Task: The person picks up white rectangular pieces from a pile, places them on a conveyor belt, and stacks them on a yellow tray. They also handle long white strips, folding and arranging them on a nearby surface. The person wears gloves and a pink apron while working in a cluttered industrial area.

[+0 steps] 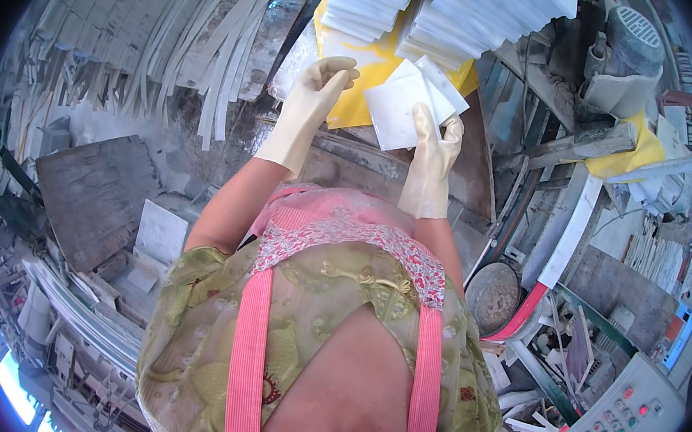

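My right hand (431, 159), in a cream rubber glove, grips a few thin white square tiles (395, 112) fanned slightly apart. Its thumb lies on top of them, and the other fingers are partly hidden behind. To the left, my left hand (313, 98) wears a matching glove. It is raised with loosely bent fingers and holds nothing. Beneath both hands is a yellow sheet (350, 116) on the work surface. Just beyond them rise two stacks of similar white tiles, a left stack (366, 0) and a larger right stack (495, 15).
Long grey strips (132, 24) are piled at the far left, some hanging over the edge. A dark board (96, 198) leans at left. To the right stand machine parts and a motor (635, 36). A control panel (624, 421) with coloured buttons is at lower right.
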The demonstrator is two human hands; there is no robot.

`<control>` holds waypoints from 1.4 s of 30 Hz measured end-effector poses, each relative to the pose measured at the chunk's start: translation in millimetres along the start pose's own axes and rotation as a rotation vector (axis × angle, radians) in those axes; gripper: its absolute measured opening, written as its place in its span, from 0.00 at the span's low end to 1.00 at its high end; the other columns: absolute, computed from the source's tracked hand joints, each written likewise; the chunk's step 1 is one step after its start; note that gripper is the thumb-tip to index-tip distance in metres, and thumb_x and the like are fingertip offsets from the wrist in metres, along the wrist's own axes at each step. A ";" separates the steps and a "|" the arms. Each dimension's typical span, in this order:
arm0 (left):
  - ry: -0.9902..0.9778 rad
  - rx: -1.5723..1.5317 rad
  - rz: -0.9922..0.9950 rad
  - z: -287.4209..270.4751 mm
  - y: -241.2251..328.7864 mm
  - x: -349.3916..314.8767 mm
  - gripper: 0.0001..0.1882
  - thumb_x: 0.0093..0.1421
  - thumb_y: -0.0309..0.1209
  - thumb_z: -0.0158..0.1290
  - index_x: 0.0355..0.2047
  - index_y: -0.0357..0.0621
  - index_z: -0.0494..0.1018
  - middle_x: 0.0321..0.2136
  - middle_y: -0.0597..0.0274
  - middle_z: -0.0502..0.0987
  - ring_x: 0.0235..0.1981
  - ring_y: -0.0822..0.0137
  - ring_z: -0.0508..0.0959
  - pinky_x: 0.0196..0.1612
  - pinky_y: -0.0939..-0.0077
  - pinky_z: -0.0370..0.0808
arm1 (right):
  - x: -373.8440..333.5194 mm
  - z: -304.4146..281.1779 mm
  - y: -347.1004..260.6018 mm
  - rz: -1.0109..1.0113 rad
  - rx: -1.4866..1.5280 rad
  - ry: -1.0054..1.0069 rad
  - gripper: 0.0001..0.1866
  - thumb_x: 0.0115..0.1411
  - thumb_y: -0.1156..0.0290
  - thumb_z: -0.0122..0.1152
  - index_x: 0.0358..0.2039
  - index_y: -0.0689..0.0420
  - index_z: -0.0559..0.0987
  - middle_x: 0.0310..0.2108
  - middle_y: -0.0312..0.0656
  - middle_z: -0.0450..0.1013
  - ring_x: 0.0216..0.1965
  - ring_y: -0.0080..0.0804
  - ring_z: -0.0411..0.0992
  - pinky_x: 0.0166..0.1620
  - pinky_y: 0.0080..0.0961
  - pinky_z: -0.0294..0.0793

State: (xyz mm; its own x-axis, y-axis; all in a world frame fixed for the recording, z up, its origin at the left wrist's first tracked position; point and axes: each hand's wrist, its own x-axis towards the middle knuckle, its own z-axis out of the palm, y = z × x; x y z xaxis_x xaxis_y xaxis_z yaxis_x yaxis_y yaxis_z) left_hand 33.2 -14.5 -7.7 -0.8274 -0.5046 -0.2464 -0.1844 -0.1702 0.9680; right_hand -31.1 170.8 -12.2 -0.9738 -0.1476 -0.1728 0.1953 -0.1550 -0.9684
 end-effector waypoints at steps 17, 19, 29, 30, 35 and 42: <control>-0.399 -0.058 -0.163 -2.3 -4.6 -15.4 0.24 0.71 0.36 0.49 0.61 0.34 0.70 0.54 0.56 0.77 0.53 0.71 0.77 0.58 0.72 0.74 | -11.4 5.4 -3.3 0.034 0.060 0.008 0.20 0.60 0.72 0.69 0.51 0.64 0.76 0.47 0.41 0.74 0.46 0.26 0.74 0.51 0.27 0.74; -0.413 -0.009 -0.149 -1.4 -2.1 -16.7 0.24 0.71 0.37 0.50 0.61 0.34 0.70 0.52 0.57 0.79 0.51 0.71 0.79 0.56 0.72 0.75 | -8.8 4.0 1.2 0.027 0.127 0.006 0.19 0.61 0.72 0.69 0.51 0.64 0.76 0.46 0.43 0.77 0.45 0.27 0.76 0.51 0.26 0.75; -0.386 -0.100 -0.148 2.9 -24.7 -10.2 0.21 0.71 0.35 0.50 0.56 0.30 0.74 0.45 0.56 0.82 0.41 0.71 0.81 0.48 0.74 0.77 | -10.1 -12.7 1.2 0.079 0.051 -0.031 0.22 0.72 0.59 0.54 0.57 0.64 0.73 0.48 0.42 0.76 0.45 0.27 0.76 0.47 0.26 0.76; -0.379 -0.120 -0.172 2.7 -29.6 -7.8 0.21 0.71 0.34 0.49 0.56 0.30 0.74 0.45 0.55 0.82 0.41 0.70 0.81 0.49 0.74 0.77 | -10.2 -15.2 0.0 0.085 0.005 -0.058 0.24 0.73 0.56 0.51 0.57 0.64 0.73 0.48 0.42 0.76 0.44 0.27 0.76 0.47 0.26 0.76; -0.339 -0.323 -0.193 4.0 -51.0 -1.5 0.19 0.72 0.31 0.47 0.55 0.26 0.73 0.46 0.52 0.81 0.45 0.66 0.82 0.52 0.71 0.78 | -6.1 -23.5 1.7 0.103 0.010 -0.122 0.30 0.75 0.48 0.42 0.57 0.65 0.73 0.49 0.44 0.75 0.42 0.29 0.75 0.45 0.27 0.75; -0.306 -0.434 -0.257 9.1 -54.5 -4.3 0.20 0.72 0.29 0.47 0.58 0.26 0.72 0.50 0.49 0.80 0.51 0.64 0.79 0.57 0.71 0.74 | -6.8 -28.4 -9.7 0.001 -0.245 -0.178 0.19 0.74 0.57 0.50 0.38 0.61 0.75 0.40 0.39 0.72 0.36 0.22 0.72 0.41 0.21 0.72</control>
State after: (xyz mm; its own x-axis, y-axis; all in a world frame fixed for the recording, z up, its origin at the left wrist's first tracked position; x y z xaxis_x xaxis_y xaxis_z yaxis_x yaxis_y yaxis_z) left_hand 42.0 4.6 -59.0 -0.9122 -0.1448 -0.3832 -0.2191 -0.6178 0.7552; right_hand -29.6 201.1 -6.7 -0.9337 -0.3198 -0.1608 0.1418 0.0820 -0.9865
